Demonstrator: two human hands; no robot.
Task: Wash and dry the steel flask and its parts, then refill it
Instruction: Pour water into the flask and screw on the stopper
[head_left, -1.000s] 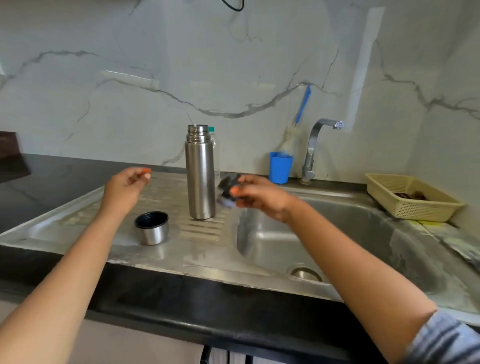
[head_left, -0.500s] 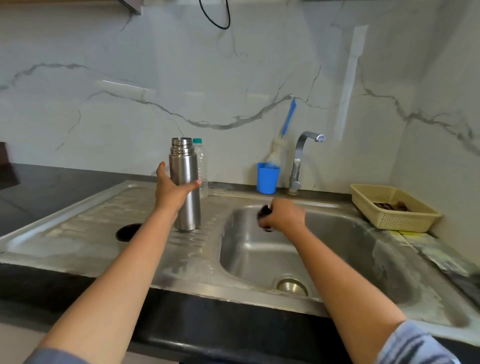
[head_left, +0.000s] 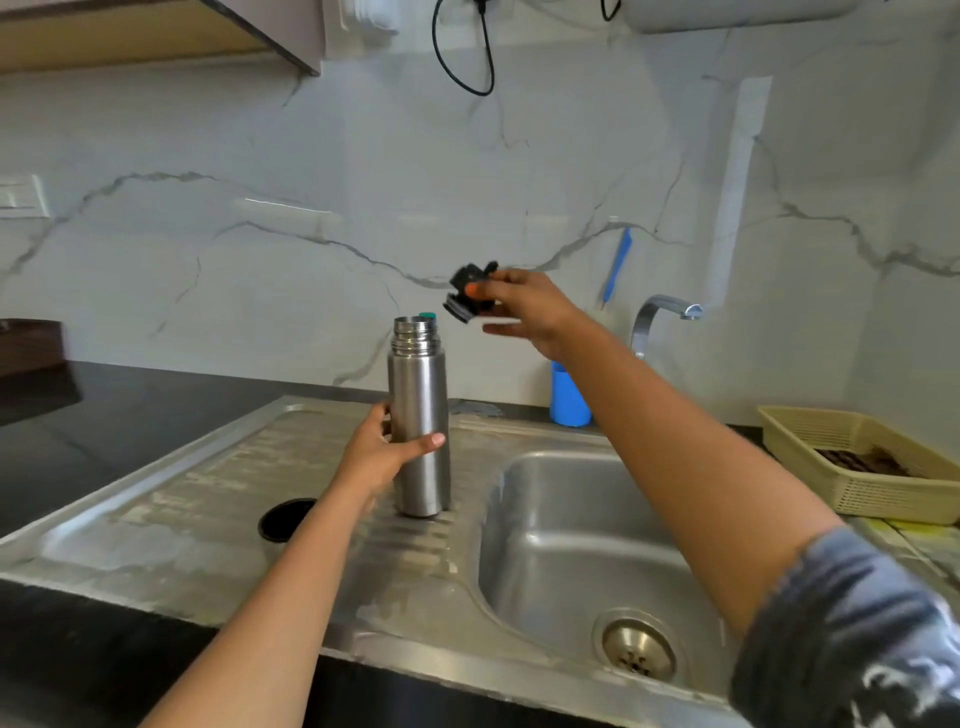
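Flask (head_left: 418, 415) stands at the drainboard's (head_left: 208, 499) basin-side edge, my left hand (head_left: 375, 457) wrapped round it for steadying, right hand (head_left: 524, 306) pinching the black stopper (head_left: 465, 296) just above-right of its open mouth, guessing to screw in.

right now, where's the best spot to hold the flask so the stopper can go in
Probably the smooth lower body of the flask, coming from its left, as the left hand does. It stands upright on the drainboard, and the threaded neck must be free for the stopper in the right hand.
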